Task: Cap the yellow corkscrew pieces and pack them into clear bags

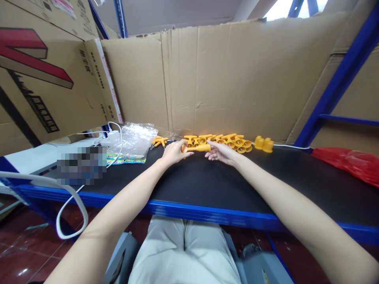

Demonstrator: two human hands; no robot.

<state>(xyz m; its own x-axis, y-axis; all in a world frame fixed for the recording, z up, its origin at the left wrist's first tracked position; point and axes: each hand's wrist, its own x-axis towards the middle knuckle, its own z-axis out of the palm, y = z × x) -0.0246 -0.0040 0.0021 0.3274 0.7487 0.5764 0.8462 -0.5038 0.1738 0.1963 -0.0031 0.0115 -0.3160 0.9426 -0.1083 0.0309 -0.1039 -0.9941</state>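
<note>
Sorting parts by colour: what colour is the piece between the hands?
The piece is yellow-orange, seen in the head view.

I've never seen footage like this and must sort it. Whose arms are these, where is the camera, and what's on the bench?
No machine here: a person sits at a bench, and the one picture comes from a camera worn on their head, looking down at their own bare arms. The left hand closes around one end of a yellow plastic part; the right hand touches its other end, though its grip is too small to judge. Behind them, on the black bench top, lies a row of similar yellow parts. To the left are a clear plastic bag and a white cable; to the right, a red bag. Cardboard walls the back.
</note>
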